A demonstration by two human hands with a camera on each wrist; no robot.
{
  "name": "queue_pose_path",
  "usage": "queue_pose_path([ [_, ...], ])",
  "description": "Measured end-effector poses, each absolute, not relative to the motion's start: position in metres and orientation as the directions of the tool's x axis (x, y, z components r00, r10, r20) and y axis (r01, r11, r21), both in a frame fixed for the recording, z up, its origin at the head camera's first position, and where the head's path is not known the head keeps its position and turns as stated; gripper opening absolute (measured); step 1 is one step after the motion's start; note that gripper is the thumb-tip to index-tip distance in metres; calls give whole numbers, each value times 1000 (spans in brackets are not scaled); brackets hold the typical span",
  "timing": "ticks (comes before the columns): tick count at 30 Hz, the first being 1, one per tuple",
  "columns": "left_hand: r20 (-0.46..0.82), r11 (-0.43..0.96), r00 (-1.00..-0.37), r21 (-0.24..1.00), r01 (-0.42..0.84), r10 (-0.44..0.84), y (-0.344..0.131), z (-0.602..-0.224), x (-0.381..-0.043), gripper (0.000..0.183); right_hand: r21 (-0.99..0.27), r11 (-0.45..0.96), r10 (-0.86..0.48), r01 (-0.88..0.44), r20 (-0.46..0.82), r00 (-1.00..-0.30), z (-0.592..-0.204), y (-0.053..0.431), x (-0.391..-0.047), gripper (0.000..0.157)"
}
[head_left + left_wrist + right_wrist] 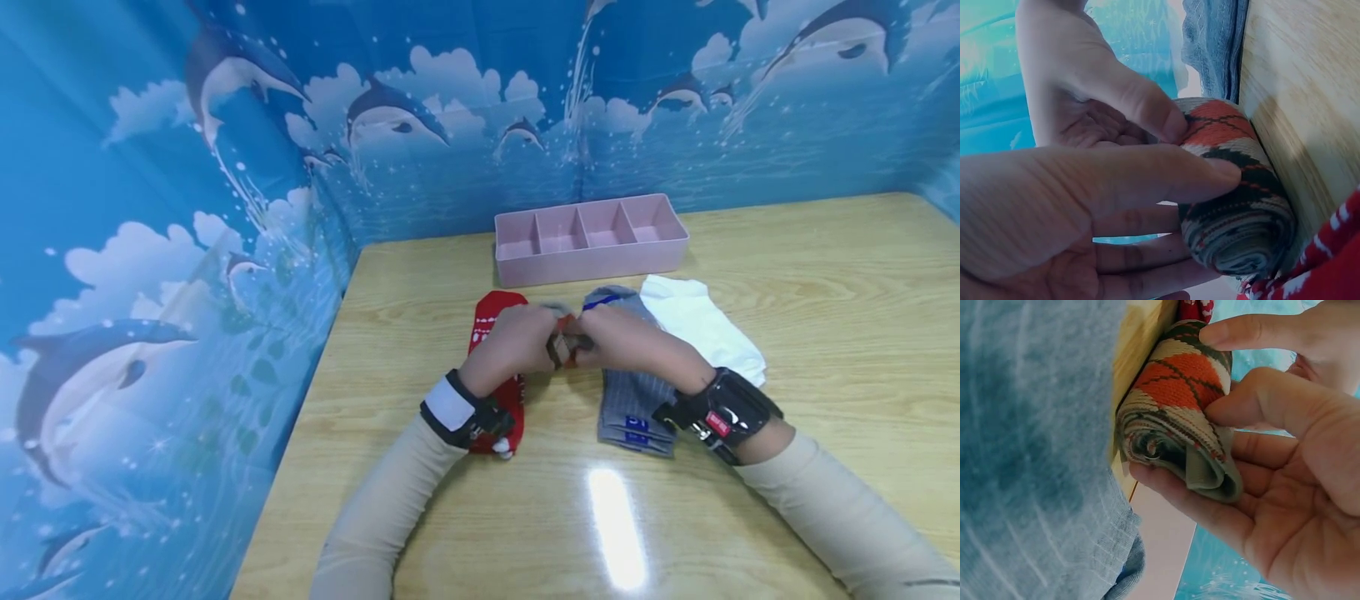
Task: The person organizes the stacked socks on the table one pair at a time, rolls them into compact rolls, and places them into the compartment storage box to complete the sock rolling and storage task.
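Between both hands is a rolled-up sock [1229,162] with an argyle pattern in orange, dark green and cream. My left hand [517,337] grips one end, thumb on top and fingers beneath. The other end is gripped by my right hand [633,337]; in the right wrist view its thumb presses the patterned side and its fingers curl under the spiral. A loose grey flap of the rolled sock [1175,406] shows at that end. Red socks [489,321] with white marks lie under the left hand, and grey ribbed socks [633,408] under the right.
A pink box [588,267] with several compartments stands at the back of the wooden table [480,525]. White socks [708,325] lie right of the grey ones. A blue dolphin-print curtain [465,183] hangs behind and at the left.
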State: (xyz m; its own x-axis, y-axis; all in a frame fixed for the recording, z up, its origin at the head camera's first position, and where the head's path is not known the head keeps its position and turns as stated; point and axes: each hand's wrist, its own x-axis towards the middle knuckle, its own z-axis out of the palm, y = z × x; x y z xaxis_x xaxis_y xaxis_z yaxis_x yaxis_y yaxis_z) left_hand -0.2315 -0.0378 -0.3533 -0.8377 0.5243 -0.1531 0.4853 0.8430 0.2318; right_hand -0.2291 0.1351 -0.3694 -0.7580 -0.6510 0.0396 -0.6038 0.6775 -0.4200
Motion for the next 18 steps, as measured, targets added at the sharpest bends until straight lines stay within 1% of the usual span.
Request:
queue_pose_path([
  [3, -134, 834, -831, 217, 507, 540, -38, -355, -231, 19, -453, 680, -647, -576, 0, -763, -369, 135, -230, 10],
  [4, -126, 830, -828, 216, 515, 546, -38, -355, -231, 20, -467, 679, -643, -566, -6, -766, -368, 136, -230, 10],
  [8, -125, 824, -826, 244, 511, 549, -41, -357, -234, 26, -491, 690, -608, -531, 5, -794, -364, 140, -230, 25],
  [10, -137, 826, -830, 273, 493, 541, -42, -358, -236, 30, -474, 703, -586, -531, 37, -809, -361, 142, -230, 25],
  [13, -158, 834, -833, 277, 478, 530, -43, -358, -239, 31, -426, 731, -565, -533, 60, -823, -359, 141, -230, 26],
  [18, -171, 841, -834, 261, 474, 524, -42, -357, -239, 24, -321, 777, -552, -541, 64, -831, -363, 133, -227, 38],
])
